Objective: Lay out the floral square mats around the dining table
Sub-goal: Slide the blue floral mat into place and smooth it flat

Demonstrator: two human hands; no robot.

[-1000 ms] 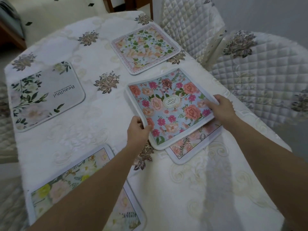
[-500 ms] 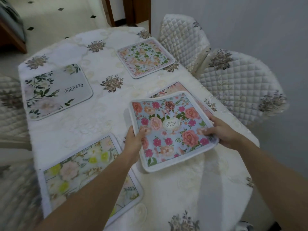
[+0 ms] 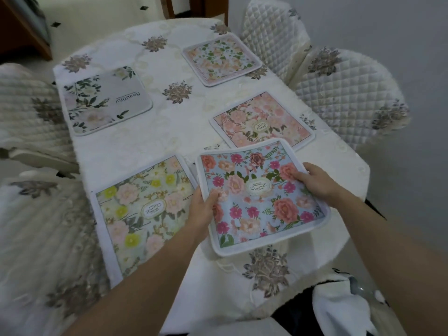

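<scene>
Both hands grip the blue floral mat (image 3: 261,197): left hand (image 3: 202,209) pinching its left edge, right hand (image 3: 315,183) its right edge. Mat tilted above the worktop (image 3: 169,141), beside the yellow-flower mat (image 3: 143,209), overlapping the pink mat (image 3: 261,122).

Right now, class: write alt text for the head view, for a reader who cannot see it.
A person's left hand and right hand grip a blue floral mat by its side edges at the near end of a white-clothed table. Four other mats lie flat on it: yellow mat near left, pink mat just beyond, leafy mat far right, grey mat far left.
</scene>
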